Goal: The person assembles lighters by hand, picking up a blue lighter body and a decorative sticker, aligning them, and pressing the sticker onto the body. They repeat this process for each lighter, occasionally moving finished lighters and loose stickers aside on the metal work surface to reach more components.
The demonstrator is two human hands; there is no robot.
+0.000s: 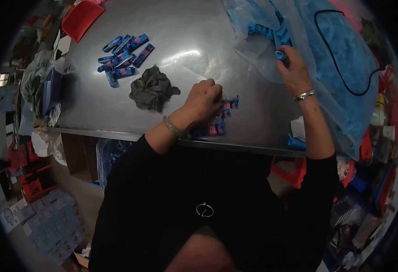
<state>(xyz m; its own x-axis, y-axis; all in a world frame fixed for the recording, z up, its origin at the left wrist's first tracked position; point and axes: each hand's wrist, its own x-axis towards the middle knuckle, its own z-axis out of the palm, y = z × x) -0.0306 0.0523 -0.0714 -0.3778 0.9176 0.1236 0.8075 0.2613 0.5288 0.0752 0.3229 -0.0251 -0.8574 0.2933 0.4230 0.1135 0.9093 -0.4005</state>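
Partway: left hand (204, 100) pressed on a row of blue packets (217, 119) at the table (253, 122) edge.
Right hand (293, 68) pinches blue items (271, 34) inside the clear bag (344, 77); another packet pile (125, 55) lies apart, far side.

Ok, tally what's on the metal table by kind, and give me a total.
Piles of blue packets: 2, one far pile and one under the left hand
Grey rag: 1
Red tray: 1
Clear bag of blue items, gripped by the right hand: 1
Total: 5
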